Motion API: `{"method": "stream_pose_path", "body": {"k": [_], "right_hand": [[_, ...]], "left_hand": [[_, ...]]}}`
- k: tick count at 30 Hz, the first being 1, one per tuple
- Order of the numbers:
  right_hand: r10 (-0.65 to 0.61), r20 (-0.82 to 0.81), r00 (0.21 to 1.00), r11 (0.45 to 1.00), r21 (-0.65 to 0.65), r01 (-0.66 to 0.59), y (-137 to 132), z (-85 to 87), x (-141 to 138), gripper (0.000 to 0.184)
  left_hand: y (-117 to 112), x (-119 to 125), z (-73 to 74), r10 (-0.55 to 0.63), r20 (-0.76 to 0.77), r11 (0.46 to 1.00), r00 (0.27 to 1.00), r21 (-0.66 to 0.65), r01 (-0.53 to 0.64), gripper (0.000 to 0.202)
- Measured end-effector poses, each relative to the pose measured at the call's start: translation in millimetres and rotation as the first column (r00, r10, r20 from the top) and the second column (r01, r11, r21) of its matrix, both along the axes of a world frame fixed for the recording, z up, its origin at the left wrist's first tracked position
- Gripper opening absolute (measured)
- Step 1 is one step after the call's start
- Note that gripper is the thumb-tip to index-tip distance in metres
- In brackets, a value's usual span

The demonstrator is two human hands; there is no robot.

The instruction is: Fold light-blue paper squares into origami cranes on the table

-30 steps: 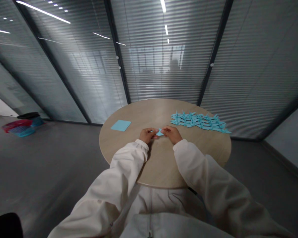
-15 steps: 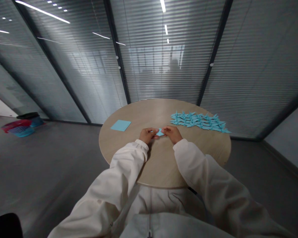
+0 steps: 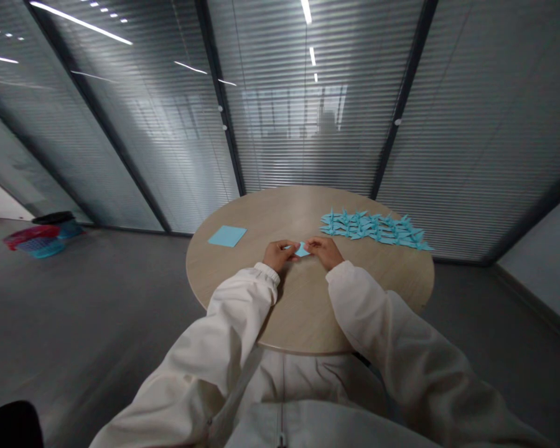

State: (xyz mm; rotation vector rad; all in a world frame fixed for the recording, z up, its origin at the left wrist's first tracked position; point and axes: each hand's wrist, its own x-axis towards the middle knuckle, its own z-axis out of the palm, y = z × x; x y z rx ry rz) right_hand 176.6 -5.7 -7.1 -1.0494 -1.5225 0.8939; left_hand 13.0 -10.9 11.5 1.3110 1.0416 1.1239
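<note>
Folded blue paper sits between the hands, on the near side of the round wood-look surface; whether it touches the surface cannot be told. Left hand and right hand come in from either side, each grip apparently pinching one end, fingertips pressed together on it. The exact finger placement is partly hidden.

Handling: likely very light, thin and soft. It should crease easily and could crumple under hard pressure, so fingertip hold at the edges or folded corners seems best.

Flat square blue sheet lies at 10 o'clock from the hands. Blue paper cranes lie in close rows at 2 o'clock. Red-and-blue basket stands on the floor, far off at 9 o'clock, a black item on top; contents hidden.
</note>
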Motion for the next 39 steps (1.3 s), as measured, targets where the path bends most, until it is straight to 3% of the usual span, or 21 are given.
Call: {"method": "stream_pose_path", "body": {"k": [11, 20, 26, 29, 33, 39], "right_hand": [[0.061, -0.089, 0.994, 0.996, -0.06, -0.066, 3.7, -5.6, 0.8, 0.027], [-0.003, -0.029, 1.0, 0.999, -0.049, 0.001, 4.9, -6.4, 0.7, 0.022], [-0.013, -0.051, 0.999, 0.998, -0.069, 0.009, 2.2, -8.2, -0.3, 0.023], [-0.064, 0.04, 0.997, 0.998, -0.005, 0.064, -3.2, -6.0, -1.3, 0.021], [-0.106, 0.161, 0.981, 0.982, 0.174, 0.077, -12.7, 2.0, -3.4, 0.019], [-0.067, 0.254, 0.965, 0.9, 0.433, -0.051, -15.1, 2.5, -5.9, 0.017]], "left_hand": [[4.8, -2.9, -5.3, -0.066, 0.036, 0.997, 0.997, -0.036, 0.067, 0.03], [5.4, -3.0, -7.7, -0.069, 0.05, 0.997, 0.996, -0.015, 0.07, 0.035], [7.1, -5.1, -8.4, -0.054, 0.048, 0.993, 0.997, -0.102, 0.059, 0.037], [7.2, -5.2, -8.6, -0.046, 0.042, 0.993, 0.998, -0.106, 0.051, 0.038], [7.4, -6.5, -7.7, 0.009, 0.085, 0.992, 0.996, -0.125, 0.002, 0.034], [9.2, -9.7, -7.7, 0.058, 0.119, 0.986, 0.991, -0.16, -0.039, 0.03]]}}
